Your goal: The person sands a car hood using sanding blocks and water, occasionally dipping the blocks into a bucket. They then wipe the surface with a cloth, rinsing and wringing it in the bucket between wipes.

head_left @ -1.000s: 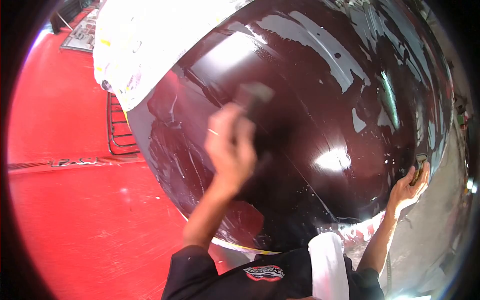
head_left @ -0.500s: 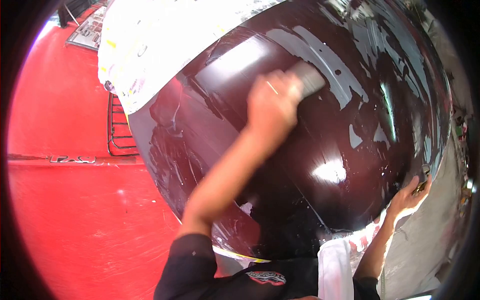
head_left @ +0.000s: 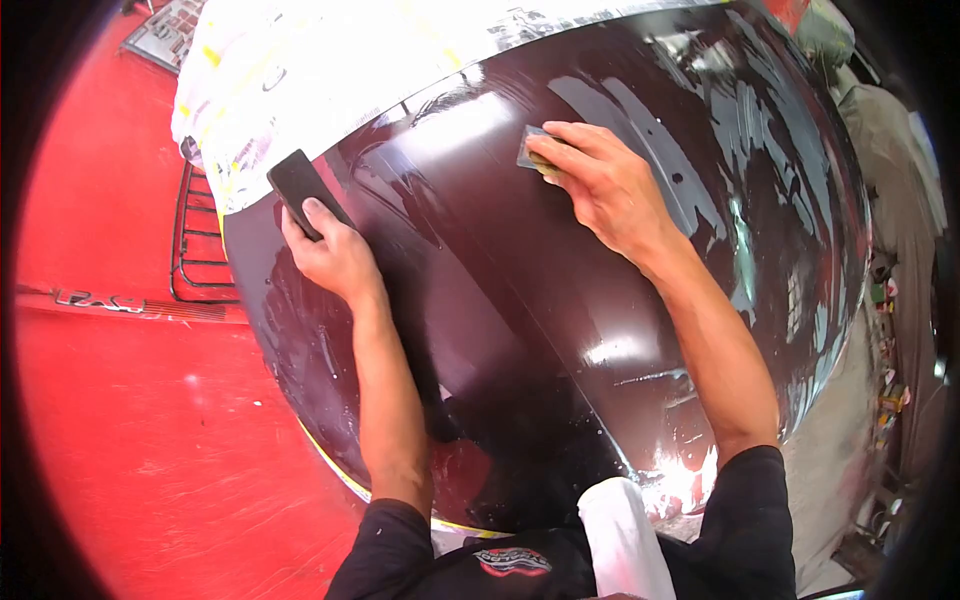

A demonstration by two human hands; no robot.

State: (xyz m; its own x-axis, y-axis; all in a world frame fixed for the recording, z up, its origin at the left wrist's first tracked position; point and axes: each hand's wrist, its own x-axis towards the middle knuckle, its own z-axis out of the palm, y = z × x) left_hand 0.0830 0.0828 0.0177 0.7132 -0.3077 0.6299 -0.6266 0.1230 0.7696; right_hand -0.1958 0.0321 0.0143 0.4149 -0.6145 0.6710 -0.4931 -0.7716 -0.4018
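Observation:
A wet, dark maroon car hood (head_left: 490, 270) fills the middle of the view, streaked with water film. At its left side my left hand (head_left: 338, 255) grips a black rectangular block (head_left: 300, 180), thumb on top and the block tilted above or against the surface. Over the upper middle of the hood, my right hand (head_left: 615, 190) is closed on a small grey sanding pad (head_left: 527, 150) with a yellowish part under the fingers. The pad appears to lie on the hood; how far my fingertips wrap beneath it is hidden.
White masking sheet (head_left: 320, 70) covers the area beyond the hood's upper edge. A red panel (head_left: 120, 420) with a black rack (head_left: 205, 240) lies at left. A white cloth (head_left: 628, 540) hangs at my chest. Draped grey-brown fabric (head_left: 900, 190) stands at far right.
My left hand has moved left and down across the hood with its block. My right hand has come from the hood's lower right edge to the upper middle, carrying the pad.

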